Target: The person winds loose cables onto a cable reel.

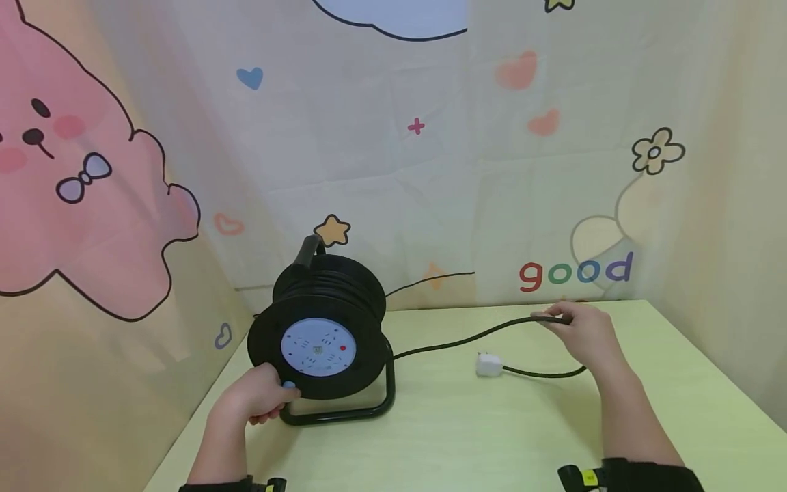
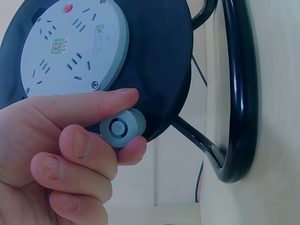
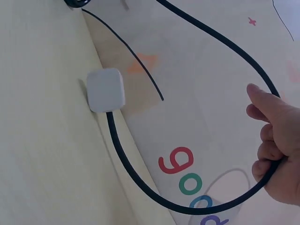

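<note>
A black cable reel (image 1: 264, 335) stands on the table at centre left, its grey socket face (image 1: 318, 347) turned toward me. Black cable is wound on its drum, and a tubular frame holds it up. My left hand (image 2: 79, 145) pinches the small grey crank knob (image 2: 123, 127) at the reel's lower edge between thumb and finger. Out to the right, my right hand (image 1: 584, 335) grips the black cable (image 1: 473, 337) that runs from the reel. Beyond that grip the cable loops back to a white plug (image 1: 489, 365), which is by the tabletop.
The pale green table (image 1: 443, 437) reaches back to a printed curtain (image 1: 369, 150) with hearts, stars and the word good. A pink cartoon figure (image 1: 80, 191) covers the left side. Behind the reel, a thin dark line (image 1: 430, 279) shows against the curtain.
</note>
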`<action>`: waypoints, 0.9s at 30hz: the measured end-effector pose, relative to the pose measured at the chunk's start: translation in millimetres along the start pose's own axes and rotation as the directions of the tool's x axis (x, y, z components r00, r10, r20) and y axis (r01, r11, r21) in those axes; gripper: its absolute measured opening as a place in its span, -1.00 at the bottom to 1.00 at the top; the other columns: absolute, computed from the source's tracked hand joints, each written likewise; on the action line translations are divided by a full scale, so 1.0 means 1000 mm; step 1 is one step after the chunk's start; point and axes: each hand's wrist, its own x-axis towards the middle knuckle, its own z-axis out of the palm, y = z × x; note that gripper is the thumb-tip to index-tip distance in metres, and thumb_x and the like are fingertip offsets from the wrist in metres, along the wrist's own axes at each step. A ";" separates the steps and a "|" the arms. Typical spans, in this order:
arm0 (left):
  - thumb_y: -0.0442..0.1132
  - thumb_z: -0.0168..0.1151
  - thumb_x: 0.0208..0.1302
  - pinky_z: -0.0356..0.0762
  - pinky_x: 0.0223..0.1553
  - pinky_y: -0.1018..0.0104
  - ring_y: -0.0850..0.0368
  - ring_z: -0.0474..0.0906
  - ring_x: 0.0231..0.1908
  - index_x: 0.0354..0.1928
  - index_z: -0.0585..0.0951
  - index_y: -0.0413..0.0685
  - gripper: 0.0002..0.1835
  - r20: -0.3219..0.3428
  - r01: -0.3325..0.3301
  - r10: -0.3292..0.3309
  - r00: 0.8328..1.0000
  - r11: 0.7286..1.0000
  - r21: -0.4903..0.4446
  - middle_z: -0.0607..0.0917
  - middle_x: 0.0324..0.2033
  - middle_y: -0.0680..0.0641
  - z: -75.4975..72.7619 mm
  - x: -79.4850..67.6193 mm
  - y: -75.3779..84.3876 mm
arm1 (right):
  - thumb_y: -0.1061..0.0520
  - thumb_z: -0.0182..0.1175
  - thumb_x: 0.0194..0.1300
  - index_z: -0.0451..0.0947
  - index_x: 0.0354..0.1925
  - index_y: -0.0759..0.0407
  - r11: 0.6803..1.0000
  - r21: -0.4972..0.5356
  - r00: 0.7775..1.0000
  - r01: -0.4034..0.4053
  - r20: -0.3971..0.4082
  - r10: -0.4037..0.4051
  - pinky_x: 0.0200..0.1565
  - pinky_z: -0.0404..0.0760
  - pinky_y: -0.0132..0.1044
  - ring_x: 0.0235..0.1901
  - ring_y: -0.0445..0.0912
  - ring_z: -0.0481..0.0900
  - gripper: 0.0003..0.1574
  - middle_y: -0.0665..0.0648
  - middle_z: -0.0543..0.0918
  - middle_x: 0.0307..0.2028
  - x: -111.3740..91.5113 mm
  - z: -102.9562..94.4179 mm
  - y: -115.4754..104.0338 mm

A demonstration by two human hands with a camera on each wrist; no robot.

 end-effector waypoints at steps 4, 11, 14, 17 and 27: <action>-0.11 0.35 0.32 0.29 -0.66 0.37 0.17 0.27 -0.75 -0.72 0.52 -0.13 -0.53 -0.003 0.003 -0.003 1.000 1.000 -0.006 0.43 -0.77 0.00 -0.002 -0.003 0.000 | -0.12 0.47 0.23 0.74 -0.18 0.11 0.999 0.046 0.995 -0.014 0.099 0.010 -0.31 0.41 -0.14 -0.31 -0.01 0.45 -0.64 0.06 0.62 -0.34 -0.002 -0.007 0.008; -0.10 0.35 0.33 0.27 -0.66 0.36 0.16 0.26 -0.74 -0.72 0.53 -0.13 -0.53 -0.002 0.006 -0.006 1.000 1.000 -0.018 0.44 -0.76 0.00 -0.003 -0.003 -0.002 | -0.24 0.36 0.31 0.72 -0.16 0.16 0.998 0.055 0.996 0.014 0.082 -0.019 -0.33 0.38 -0.16 -0.30 0.00 0.40 -0.50 0.08 0.53 -0.35 -0.003 -0.004 0.010; -0.10 0.34 0.33 0.27 -0.65 0.36 0.16 0.26 -0.74 -0.72 0.52 -0.12 -0.53 0.000 0.006 -0.006 1.000 1.000 -0.021 0.44 -0.77 0.00 -0.003 -0.002 -0.003 | -0.23 0.36 0.32 0.73 -0.19 0.17 0.999 0.043 0.999 0.031 0.032 -0.033 -0.35 0.36 -0.16 -0.31 -0.01 0.39 -0.52 0.07 0.52 -0.36 -0.004 0.000 0.008; -0.10 0.33 0.33 0.26 -0.65 0.37 0.17 0.26 -0.74 -0.73 0.51 -0.12 -0.52 -0.002 0.008 -0.008 1.000 1.000 -0.024 0.43 -0.77 0.00 -0.004 -0.001 -0.003 | -0.20 0.38 0.31 0.73 -0.24 0.17 0.998 0.033 0.998 0.053 -0.020 -0.053 -0.36 0.34 -0.16 -0.33 -0.01 0.36 -0.56 0.07 0.48 -0.39 -0.004 0.004 0.005; -0.10 0.30 0.33 0.30 -0.65 0.35 0.16 0.28 -0.74 -0.74 0.50 -0.11 -0.52 -0.038 -0.001 -0.001 0.999 0.999 -0.034 0.44 -0.77 0.00 -0.010 -0.003 -0.009 | -0.13 0.39 0.32 0.73 -0.23 0.17 0.995 0.035 0.994 0.094 -0.059 -0.091 -0.35 0.34 -0.17 -0.34 -0.03 0.33 -0.62 0.06 0.42 -0.42 -0.002 0.017 0.002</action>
